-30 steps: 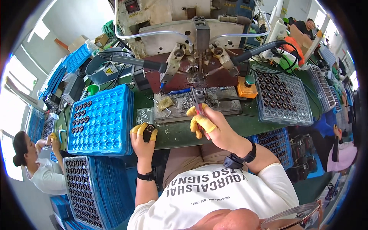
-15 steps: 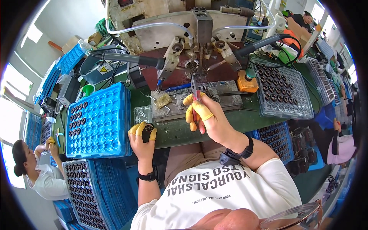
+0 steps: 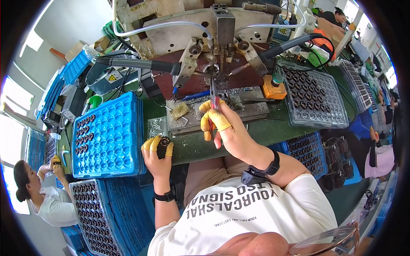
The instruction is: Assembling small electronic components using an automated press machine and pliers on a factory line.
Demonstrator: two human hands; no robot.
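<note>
My right hand (image 3: 223, 123), in yellow finger covers, is closed around red-handled pliers (image 3: 215, 101). Their jaws point away from me, toward the working spot of a metal bench machine (image 3: 223, 30); whether the tips hold anything is too small to tell. My left hand (image 3: 157, 158), also with yellow finger covers, rests at the bench's near edge. Between its thumb and fingers is a small round black part (image 3: 163, 144). Beyond it lie a small clear bag of metal pins (image 3: 157, 127) and a yellowish sponge (image 3: 180, 111) on a metal plate (image 3: 188, 124).
At left stands a blue tray (image 3: 112, 141) partly filled with black parts. A clear tray (image 3: 337, 109) with similar parts lies at right, beside an orange block (image 3: 274, 90). Two soldering-iron-like handles (image 3: 164, 67) (image 3: 284, 48) flank the machine. A co-worker (image 3: 47, 192) sits at left.
My right hand and the pliers have shifted slightly toward me and to the left. My left hand stays in place with the black part. The whole view has moved a little.
</note>
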